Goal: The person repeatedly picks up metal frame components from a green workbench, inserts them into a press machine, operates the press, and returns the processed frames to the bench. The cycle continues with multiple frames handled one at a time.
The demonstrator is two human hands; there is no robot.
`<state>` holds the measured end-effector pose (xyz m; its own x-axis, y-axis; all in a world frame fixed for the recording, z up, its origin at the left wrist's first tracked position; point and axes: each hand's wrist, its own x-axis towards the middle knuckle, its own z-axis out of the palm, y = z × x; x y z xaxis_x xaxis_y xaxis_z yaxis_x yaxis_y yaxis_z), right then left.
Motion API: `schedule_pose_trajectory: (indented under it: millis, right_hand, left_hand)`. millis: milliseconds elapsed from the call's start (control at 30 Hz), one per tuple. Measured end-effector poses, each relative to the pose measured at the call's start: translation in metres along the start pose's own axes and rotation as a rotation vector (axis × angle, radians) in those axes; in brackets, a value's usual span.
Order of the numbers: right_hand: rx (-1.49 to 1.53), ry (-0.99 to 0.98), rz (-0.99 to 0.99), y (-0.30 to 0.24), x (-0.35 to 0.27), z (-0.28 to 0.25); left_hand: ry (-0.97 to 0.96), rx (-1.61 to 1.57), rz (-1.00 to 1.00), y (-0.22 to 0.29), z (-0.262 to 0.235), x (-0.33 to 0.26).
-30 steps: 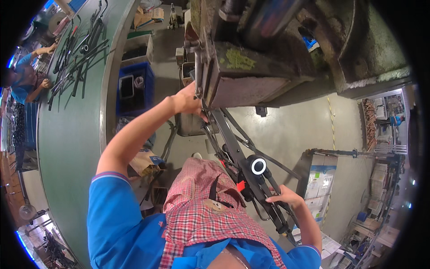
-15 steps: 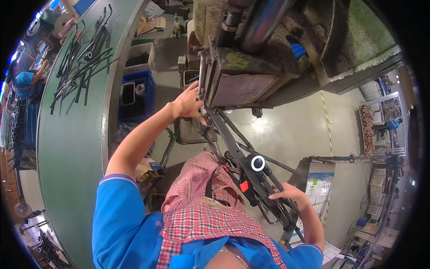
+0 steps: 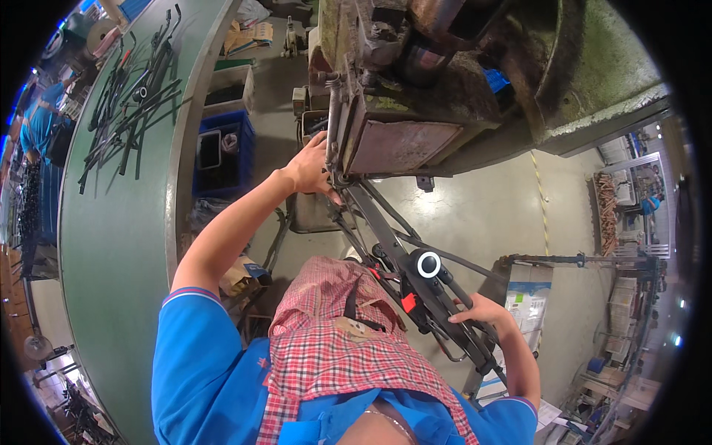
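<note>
The long black metal frame (image 3: pixel 415 274), stiff and probably heavy, slants from the person's lap into the rusty press (image 3: pixel 404 141), the left hand (image 3: pixel 311 167) gripping its far end, the right hand (image 3: pixel 475 311) clasping its near rails.

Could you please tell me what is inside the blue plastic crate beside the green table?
The blue plastic crate holds a dark rectangular frame-like part and a small pale object. Its bottom is too shadowed to make out more, and the long green table hides its left edge.
</note>
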<state>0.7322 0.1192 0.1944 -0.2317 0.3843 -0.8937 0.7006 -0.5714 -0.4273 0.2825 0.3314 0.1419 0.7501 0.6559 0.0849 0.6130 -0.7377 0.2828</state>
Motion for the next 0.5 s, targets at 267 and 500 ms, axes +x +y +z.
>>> schedule_pose_trajectory:
  millis: [267,500]
  right_hand:
    - [0.016,0.057,-0.092,-0.012,-0.026,0.012]
    - [-0.069,-0.005,-0.158,0.012,-0.033,0.045]
  left_hand:
    - [0.145,-0.019,0.081,0.008,-0.034,0.003]
    - [0.511,-0.031,-0.238,0.077,-0.019,-0.054]
